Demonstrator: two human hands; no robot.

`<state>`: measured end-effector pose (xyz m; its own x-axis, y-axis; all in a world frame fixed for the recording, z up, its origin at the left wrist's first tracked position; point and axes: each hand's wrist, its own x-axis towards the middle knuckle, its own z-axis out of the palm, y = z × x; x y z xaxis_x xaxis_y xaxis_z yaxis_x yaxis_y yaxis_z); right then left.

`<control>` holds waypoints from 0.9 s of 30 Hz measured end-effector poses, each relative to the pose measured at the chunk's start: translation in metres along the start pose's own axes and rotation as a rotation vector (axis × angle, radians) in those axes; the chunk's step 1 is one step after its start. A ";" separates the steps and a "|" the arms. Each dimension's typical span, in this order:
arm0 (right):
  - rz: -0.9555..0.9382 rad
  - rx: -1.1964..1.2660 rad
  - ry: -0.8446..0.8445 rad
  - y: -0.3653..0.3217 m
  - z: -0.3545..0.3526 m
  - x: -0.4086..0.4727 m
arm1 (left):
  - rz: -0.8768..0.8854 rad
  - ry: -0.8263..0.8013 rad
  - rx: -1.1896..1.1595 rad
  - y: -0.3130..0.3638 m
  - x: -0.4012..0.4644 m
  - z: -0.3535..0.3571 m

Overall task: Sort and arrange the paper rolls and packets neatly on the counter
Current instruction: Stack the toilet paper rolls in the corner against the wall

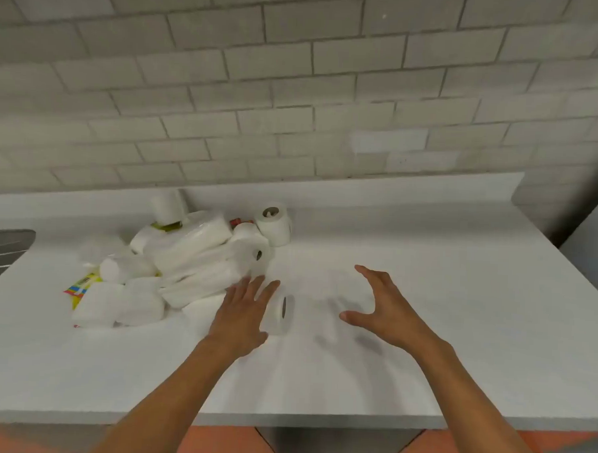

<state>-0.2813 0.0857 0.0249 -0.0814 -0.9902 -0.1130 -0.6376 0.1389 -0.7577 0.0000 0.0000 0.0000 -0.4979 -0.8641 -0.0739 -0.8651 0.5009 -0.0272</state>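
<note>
Reaching over the white counter (424, 300), I had both hands out above it with nothing in them. My left hand (242, 313) lay flat, fingers straight and spread, the fingertips at the near edge of the heap of paper goods. My right hand (383, 308) hovered off to the right, fingers wide and a little bent, thumb stretched toward the left hand.

Between the two, just beside my left hand, a small white roll (281, 314) lay on its side. It looked blurred, with its dark core hole facing right, so its long axis ran roughly left to right across the counter. I could not tell whether my hand touched it.

The heap (172, 265) sat left of centre, reaching back toward the tiled wall (296, 89). It was white rolls and clear-wrapped packets piled loosely on one another. The long packets (187, 245) lay slanted, their lengths running from near left up to far right. One roll (255, 255) at their far end showed its core hole toward me and to the right. Another roll (273, 225) stood upright behind it, hole on top. A further roll (166, 203) stood at the back, close to the wall. A packet with a bright yellow printed wrapper (82, 285) lay at the left edge of the heap.

A metal sink (2, 251) showed at the far left.
</note>
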 end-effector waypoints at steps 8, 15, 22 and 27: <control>0.064 0.014 0.005 0.009 0.003 0.030 | 0.085 -0.013 0.080 -0.017 0.036 0.025; 0.116 0.051 0.040 0.007 0.002 0.056 | 0.194 0.079 -0.126 -0.013 0.063 0.026; 0.115 0.142 0.067 0.001 -0.008 0.072 | 0.157 0.157 -0.744 0.014 0.096 -0.031; 0.080 0.259 0.056 -0.004 -0.019 0.077 | 0.139 0.175 -1.036 0.033 0.113 -0.051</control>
<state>-0.2999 0.0086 0.0316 -0.1703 -0.9741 -0.1488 -0.4106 0.2074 -0.8879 -0.0875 -0.0836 0.0414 -0.5266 -0.8392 0.1357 -0.3885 0.3796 0.8396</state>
